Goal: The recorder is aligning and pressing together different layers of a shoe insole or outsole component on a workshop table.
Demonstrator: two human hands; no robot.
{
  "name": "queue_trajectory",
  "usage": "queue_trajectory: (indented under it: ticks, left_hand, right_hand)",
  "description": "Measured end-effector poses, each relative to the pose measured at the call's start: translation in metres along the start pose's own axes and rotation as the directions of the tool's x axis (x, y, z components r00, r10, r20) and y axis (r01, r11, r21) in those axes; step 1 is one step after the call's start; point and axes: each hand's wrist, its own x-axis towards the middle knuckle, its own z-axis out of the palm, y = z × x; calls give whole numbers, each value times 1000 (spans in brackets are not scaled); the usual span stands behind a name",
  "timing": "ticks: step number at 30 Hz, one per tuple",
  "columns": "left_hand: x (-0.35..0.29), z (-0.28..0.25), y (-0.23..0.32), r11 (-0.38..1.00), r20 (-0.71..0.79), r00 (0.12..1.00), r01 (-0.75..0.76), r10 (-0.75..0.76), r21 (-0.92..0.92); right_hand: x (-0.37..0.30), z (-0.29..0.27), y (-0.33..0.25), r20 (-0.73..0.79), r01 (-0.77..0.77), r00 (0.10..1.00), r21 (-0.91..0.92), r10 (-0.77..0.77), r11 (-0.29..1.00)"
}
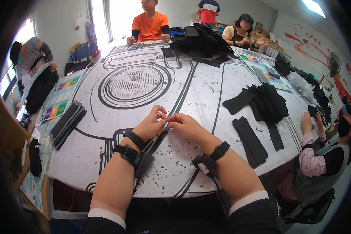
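Both hands meet above the middle of the white table cover (191, 156), which is printed with a black line drawing. The fingers of my left hand (150, 124) are curled, with thumb and forefinger touching the fingertips of my right hand (187, 128). My right hand is pinched closed. Whatever lies between the fingertips is too small to make out. Nearest on the right are two long black fabric pieces (250, 142) lying flat, beside a fanned pile of black fabric pieces (267, 102). On the left lies a neat stack of dark grey fabric pieces (68, 124).
A big heap of black fabric (201, 43) sits at the far side. Small dark scraps are scattered over the cover. Clear plastic bags (300, 86) lie at the right edge. Several people are around the table, including a person in orange (150, 26). Devices are strapped to my wrists.
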Motion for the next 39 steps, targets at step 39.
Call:
queue_trajectory:
  ticks: [39]
  left_hand:
    - [6,3,2,992,-16,998,52,-54,-116]
  right_hand:
    - [0,-18,7,-273,368,906,133,-323,920]
